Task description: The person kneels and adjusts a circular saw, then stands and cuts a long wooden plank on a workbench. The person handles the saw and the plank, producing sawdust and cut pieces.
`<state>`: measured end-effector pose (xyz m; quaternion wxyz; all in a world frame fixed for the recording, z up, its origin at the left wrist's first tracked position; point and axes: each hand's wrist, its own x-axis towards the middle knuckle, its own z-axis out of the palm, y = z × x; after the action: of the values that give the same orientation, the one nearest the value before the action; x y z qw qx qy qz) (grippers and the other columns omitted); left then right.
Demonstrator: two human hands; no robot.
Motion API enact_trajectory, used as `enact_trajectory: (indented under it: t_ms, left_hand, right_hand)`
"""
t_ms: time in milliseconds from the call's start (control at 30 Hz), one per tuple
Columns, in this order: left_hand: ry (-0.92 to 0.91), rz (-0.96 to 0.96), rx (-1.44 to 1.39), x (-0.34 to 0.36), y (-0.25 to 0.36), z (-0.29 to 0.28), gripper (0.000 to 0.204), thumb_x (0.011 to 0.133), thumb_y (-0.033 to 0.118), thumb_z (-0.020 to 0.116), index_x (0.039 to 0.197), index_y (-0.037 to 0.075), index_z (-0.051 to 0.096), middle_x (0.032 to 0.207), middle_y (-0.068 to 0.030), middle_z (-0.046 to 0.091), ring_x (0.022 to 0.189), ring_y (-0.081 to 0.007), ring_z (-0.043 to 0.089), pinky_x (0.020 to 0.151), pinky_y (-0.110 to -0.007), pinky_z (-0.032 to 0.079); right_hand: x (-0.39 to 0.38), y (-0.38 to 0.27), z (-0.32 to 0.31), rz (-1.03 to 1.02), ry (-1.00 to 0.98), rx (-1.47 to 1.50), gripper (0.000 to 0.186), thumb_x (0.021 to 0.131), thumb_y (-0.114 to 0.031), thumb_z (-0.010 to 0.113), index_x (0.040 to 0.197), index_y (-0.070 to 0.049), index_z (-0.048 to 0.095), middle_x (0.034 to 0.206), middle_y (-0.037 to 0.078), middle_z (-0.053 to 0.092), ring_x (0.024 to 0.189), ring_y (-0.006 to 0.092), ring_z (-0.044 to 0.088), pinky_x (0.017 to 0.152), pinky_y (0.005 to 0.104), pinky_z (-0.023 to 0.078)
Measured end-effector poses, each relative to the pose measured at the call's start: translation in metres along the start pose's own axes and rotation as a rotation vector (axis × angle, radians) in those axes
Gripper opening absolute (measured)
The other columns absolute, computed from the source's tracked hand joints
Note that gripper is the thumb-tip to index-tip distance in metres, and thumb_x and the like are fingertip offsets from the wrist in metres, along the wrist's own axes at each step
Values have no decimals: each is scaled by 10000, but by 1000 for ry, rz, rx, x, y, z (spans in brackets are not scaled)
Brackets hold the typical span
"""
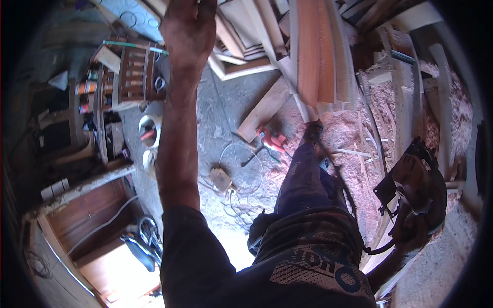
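Observation:
At the far right my right hand [412, 232] is closed around the rear of a dark handheld power saw [418, 187], which has a flat metal base plate. The black cord [379, 250] runs from the saw toward my body. My left arm stretches far forward, and my left hand [187, 33] is at the top edge with its fingers extended and partly cut off by the frame. Nothing shows in it. Just to its right lie stacked pale boards and frame pieces [241, 31]. Long reddish-brown planks [314, 51] extend away in front of my leg.
Sawdust [341, 133] covers the floor around my foot. A red power tool [272, 138] lies beside a short board [264, 109]. Loose cable and a small box [221, 179] lie nearer. Boards [405, 97] line the right; a slatted wooden piece [134, 73] and a motorcycle [144, 241] are left.

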<state>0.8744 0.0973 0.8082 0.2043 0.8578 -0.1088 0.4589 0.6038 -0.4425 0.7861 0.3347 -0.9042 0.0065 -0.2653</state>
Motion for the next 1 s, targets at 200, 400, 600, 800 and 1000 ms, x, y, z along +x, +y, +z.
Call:
enact_trajectory:
  t_ms: [200,400,600,800,1000]
  left_hand:
    - [-89,80,74,34,29,-39,127,997,122,611,1063,36,677,843,-140,698,729,-248,684,644,-352,527]
    - [-291,-61,390,-84,-70,-111,199,968,253,658,881,76,680,821,-147,702,745,-347,700,632,-423,545]
    - [-406,-659,532,-203,-123,-235,188,913,315,721,925,131,762,897,-105,734,844,-321,710,752,-445,560]
    - [-686,-657,742,-277,-107,-374,411,823,475,807,873,71,755,874,-128,733,845,-308,710,730,-429,550]
    - [-998,-1723,87,-268,-60,-401,322,976,343,636,1207,119,655,716,-78,652,482,-148,612,377,-274,419]
  right_hand:
    - [26,8,-5,-503,-236,-133,325,829,-3,745,1121,4,602,764,85,605,633,175,603,561,296,486]
    - [30,26,-16,-439,-264,-132,312,841,-34,736,1127,10,620,856,105,660,701,200,652,612,316,514]
    - [48,22,-6,-310,-258,-58,289,848,-39,716,1117,13,626,841,93,656,693,185,646,606,303,507]
    - [64,22,5,-165,-278,58,268,855,-43,697,1108,16,632,826,82,652,685,170,639,600,290,500]
    - [76,21,29,128,-298,270,248,862,-48,677,1098,18,638,810,70,648,677,154,633,593,277,492]
